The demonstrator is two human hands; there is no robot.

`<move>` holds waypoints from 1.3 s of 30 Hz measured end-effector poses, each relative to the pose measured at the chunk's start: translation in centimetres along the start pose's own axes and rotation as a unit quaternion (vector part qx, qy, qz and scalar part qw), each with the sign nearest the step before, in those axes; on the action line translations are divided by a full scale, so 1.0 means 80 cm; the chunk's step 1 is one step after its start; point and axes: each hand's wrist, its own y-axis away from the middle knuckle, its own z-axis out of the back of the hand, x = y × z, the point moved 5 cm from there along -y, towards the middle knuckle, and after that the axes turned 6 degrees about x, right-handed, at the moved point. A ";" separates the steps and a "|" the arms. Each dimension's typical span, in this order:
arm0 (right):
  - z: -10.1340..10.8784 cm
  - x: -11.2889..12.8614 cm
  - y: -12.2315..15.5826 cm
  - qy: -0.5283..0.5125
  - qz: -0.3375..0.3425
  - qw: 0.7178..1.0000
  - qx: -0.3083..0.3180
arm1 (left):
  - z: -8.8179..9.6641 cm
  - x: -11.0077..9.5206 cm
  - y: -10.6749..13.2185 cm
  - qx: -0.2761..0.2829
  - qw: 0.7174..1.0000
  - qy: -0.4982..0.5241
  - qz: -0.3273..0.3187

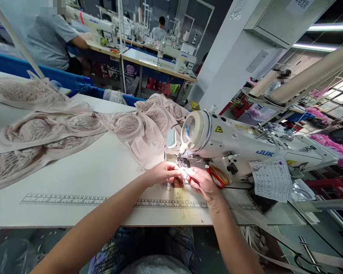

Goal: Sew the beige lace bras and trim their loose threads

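Two bare hands meet at the sewing machine (231, 140). The left hand (166, 173) pinches a small bit of pale cloth (184, 174) with its fingertips, and the right hand (201, 182) pinches the same bit from the other side. The cloth is just in front of the needle part, low over the white table (74, 171), in a bright spot of light. I cannot tell if any of it is under the needle.

The work looks partly done. The bras (34, 129) on the table seem to have their cups and bands on, so much of the sewing looks finished there. The bit in the hands does not look finished yet. I cannot tell which bras are all done and which are waiting.

The held cloth is whitish and crumpled. The bras are pale pink, with lacy lines on round cups, and lie in a long, messy heap from the left side to beside the machine. Scissors (215, 178) lie near the right hand.
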 end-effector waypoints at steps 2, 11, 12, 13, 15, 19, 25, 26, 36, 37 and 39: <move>-0.003 -0.001 0.003 0.003 0.009 1.000 -0.010 | 0.000 0.000 0.000 -0.001 1.000 -0.003 -0.001; -0.013 -0.015 0.053 0.013 0.073 0.997 -0.035 | -0.011 -0.006 0.010 0.038 0.996 -0.060 0.060; -0.011 -0.017 0.064 0.015 0.080 0.996 -0.028 | -0.011 -0.008 0.012 0.044 0.995 -0.063 0.061; -0.007 -0.020 0.076 0.019 0.084 0.996 -0.019 | -0.010 -0.010 0.013 0.044 0.995 -0.066 0.060; 0.004 -0.026 0.104 0.037 0.077 0.996 0.000 | -0.004 -0.012 0.014 0.024 0.996 -0.071 0.056; 0.041 -0.043 0.172 0.118 0.019 0.993 -0.001 | 0.011 -0.016 0.016 -0.034 0.992 -0.108 0.062; 0.106 -0.065 0.256 0.284 -0.040 0.955 -0.076 | 0.022 -0.023 0.019 -0.089 0.985 -0.140 0.040; 0.114 -0.066 0.262 0.296 -0.046 0.949 -0.100 | 0.024 -0.023 0.019 -0.102 0.984 -0.143 0.033; 0.109 0.007 0.141 0.461 0.062 0.847 -0.257 | 0.053 -0.015 0.015 -0.262 0.942 -0.208 -0.004; 0.113 0.013 0.119 0.472 0.052 0.837 -0.270 | 0.056 -0.014 0.014 -0.272 0.938 -0.213 -0.009; 0.126 0.024 0.078 0.482 0.034 0.827 -0.288 | 0.062 -0.012 0.011 -0.283 0.935 -0.216 -0.011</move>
